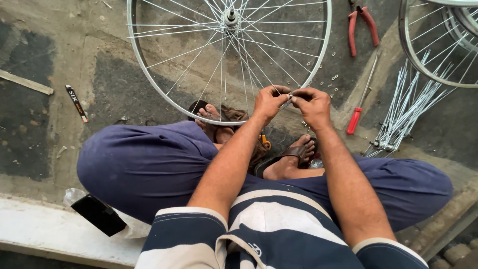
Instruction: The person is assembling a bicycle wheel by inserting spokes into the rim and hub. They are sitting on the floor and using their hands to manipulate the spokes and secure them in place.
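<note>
A silver bicycle wheel rim [149,79] with thin spokes and a central hub [230,19] stands on the concrete floor in front of me. My left hand [269,102] and my right hand [311,104] meet at the rim's lower right edge. Both pinch the same spot where a spoke [259,74] reaches the rim, fingers closed on it. Whether a small tool sits between the fingers I cannot tell. My crossed legs in blue trousers and my sandalled feet [291,158] lie just below the wheel.
Red-handled pliers [362,25] and a red-handled screwdriver [359,107] lie on the floor to the right. A bundle of loose spokes [408,109] lies beside a second wheel [438,45] at top right. Small nipples are scattered near the rim. A black phone [98,214] rests at lower left.
</note>
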